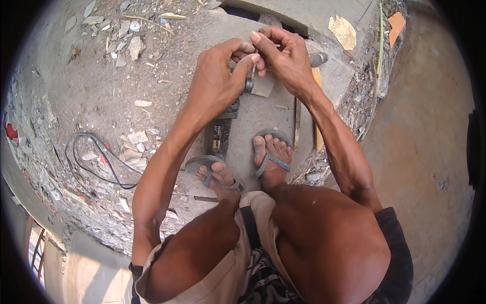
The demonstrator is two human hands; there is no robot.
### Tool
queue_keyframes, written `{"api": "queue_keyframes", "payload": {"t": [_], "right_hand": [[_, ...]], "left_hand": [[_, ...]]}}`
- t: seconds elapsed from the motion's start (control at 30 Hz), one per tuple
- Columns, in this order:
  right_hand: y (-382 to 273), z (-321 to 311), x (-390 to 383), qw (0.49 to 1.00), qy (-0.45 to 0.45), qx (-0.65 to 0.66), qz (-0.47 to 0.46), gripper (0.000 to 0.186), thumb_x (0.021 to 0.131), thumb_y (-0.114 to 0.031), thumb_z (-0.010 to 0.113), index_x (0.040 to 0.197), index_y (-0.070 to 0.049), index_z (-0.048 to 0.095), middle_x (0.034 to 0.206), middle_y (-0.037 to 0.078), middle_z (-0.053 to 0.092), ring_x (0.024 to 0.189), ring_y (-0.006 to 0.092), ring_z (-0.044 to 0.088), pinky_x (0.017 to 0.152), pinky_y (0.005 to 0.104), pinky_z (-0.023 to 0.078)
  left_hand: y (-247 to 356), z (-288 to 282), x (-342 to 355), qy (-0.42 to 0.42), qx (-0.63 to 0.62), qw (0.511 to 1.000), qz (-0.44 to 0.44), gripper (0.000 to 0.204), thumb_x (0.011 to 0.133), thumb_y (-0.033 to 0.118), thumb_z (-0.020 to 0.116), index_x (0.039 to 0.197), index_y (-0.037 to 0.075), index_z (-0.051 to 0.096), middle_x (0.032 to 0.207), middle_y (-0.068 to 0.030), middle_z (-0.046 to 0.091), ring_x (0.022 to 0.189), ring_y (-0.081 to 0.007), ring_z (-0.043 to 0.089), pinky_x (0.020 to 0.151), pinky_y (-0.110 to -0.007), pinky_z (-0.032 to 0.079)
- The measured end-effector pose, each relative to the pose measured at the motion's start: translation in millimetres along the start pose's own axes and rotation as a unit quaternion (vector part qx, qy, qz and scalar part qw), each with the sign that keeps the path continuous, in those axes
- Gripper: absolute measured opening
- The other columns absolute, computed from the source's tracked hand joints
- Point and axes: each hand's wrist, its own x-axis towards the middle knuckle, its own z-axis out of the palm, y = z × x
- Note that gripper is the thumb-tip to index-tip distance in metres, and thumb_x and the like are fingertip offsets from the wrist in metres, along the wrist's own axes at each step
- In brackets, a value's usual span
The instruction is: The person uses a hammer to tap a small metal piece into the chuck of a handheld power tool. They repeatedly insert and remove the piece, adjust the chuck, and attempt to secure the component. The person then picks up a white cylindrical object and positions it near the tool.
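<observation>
My left hand (pixel 217 76) and my right hand (pixel 286 61) meet near the top middle, fingers pinched close together. Between their fingertips is a small, thin, pale piece, too small and too covered to name. Under my left hand and forearm lies a dark angle grinder (pixel 217 136), its head partly hidden by the hand. A flat greyish piece (pixel 263 86) rests on the concrete just below my fingers. Right of it are a narrow dark bar (pixel 297 124) and what looks like a hammer, its dark head (pixel 318 59) close to my right wrist.
My sandalled feet (pixel 273 157) stand on a concrete slab beside the grinder. A black cable (pixel 96 157) loops over rubble at the left. Stone chips (pixel 135 48) litter the dirt. A gap (pixel 263 17) opens in the slab beyond my hands; an orange shard (pixel 396 28) lies far right.
</observation>
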Motion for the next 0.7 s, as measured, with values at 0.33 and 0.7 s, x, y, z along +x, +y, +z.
{"api": "queue_keyframes", "payload": {"t": [0.33, 0.7], "right_hand": [[-5, 0, -9, 0.998, 0.031, 0.055, -0.004, 0.031, 0.100, -0.020, 0.075, 0.106, 0.010, 0.073, 0.113, 0.012, 0.062, 0.065, 0.0135, 0.068, 0.051, 0.0259, 0.056], [-8, -14, -12, 0.977, 0.079, -0.176, -0.094, 0.041, 0.099, -0.032, 0.076, 0.109, 0.007, 0.076, 0.104, 0.011, 0.071, 0.068, 0.0130, 0.066, 0.057, 0.0306, 0.049]], "left_hand": [[-9, 7, 22, -0.082, -0.144, 0.984, -0.059, 0.014, 0.097, 0.012, 0.076, 0.095, -0.001, 0.078, 0.081, -0.0064, 0.077, 0.073, -0.0079, 0.069, 0.063, -0.026, 0.055], [-12, 11, 22, -0.059, -0.127, 0.988, -0.058, 0.020, 0.092, 0.020, 0.081, 0.087, 0.001, 0.076, 0.075, -0.0047, 0.073, 0.067, -0.0078, 0.062, 0.060, -0.026, 0.047]]}}
